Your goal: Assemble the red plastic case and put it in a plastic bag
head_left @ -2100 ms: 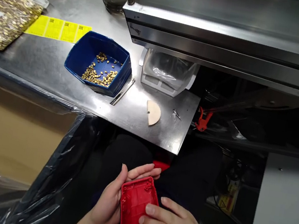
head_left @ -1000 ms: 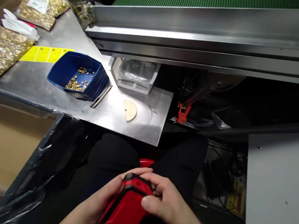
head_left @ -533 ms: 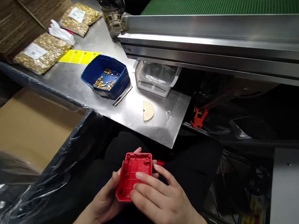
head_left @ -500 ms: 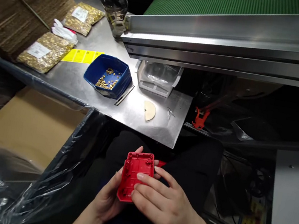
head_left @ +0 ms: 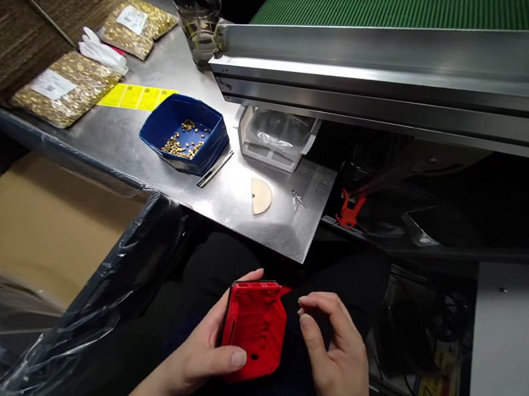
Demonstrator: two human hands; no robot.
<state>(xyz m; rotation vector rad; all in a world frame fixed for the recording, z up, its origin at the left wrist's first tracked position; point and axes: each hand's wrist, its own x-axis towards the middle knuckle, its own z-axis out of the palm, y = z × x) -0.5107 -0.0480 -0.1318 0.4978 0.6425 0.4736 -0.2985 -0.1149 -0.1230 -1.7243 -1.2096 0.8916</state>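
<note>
A red plastic housing, a hollow shell with ribs and a small dark hole near its lower end, sits tilted in my left hand. My left thumb presses over its near edge, with the fingers behind it; a thin black edge shows along its left side. To the right of the housing, and apart from it, my right hand has its fingers bent and its thumb tip close to the index finger. I see nothing between those fingertips. Another bit of red shows behind the housing, mostly hidden.
On the metal table stand a blue bin with small brass pieces, a pale half-disc, a pen-like tool and bags of brass parts. A conveyor runs above. A plastic-lined box lies left.
My right hand has come off the red housing and moved right. The housing has turned in my left hand, showing its deeper inside, and my left thumb now lies over its near edge.
</note>
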